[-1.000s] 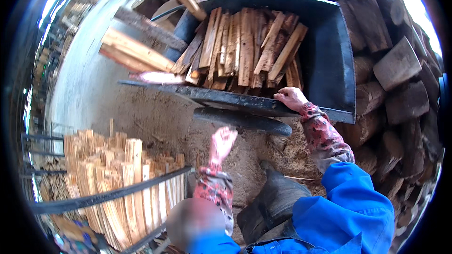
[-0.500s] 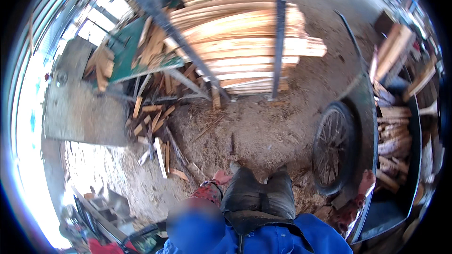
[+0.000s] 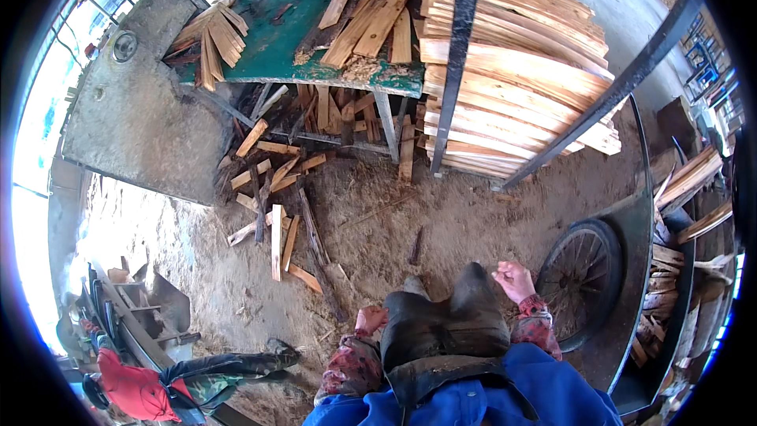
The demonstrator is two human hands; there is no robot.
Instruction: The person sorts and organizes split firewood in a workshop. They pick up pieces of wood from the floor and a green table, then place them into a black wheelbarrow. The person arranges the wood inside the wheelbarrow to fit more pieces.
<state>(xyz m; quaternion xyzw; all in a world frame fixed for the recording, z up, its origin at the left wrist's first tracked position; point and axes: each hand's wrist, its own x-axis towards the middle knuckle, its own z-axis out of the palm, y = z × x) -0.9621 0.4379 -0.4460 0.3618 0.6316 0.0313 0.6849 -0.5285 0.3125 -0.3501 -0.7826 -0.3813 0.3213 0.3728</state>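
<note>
Hands empty: left point(image 3: 371, 319) curled, right point(image 3: 514, 280) loosely open; apron point(image 3: 441, 331) hides the legs.

Single head view, looking steeply down at sawdust floor point(image 3: 441, 221), wide fisheye.

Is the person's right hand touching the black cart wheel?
Apart. The head view shows bare sawdust floor between the right hand and the black cart wheel.

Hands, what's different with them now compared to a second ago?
A second ago the right hand lay on the cart rim and the left hand was raised toward it. Now both hang empty by the person's sides, off the cart, with the view turned to the split wood on the ground. Both stayed empty.
</note>
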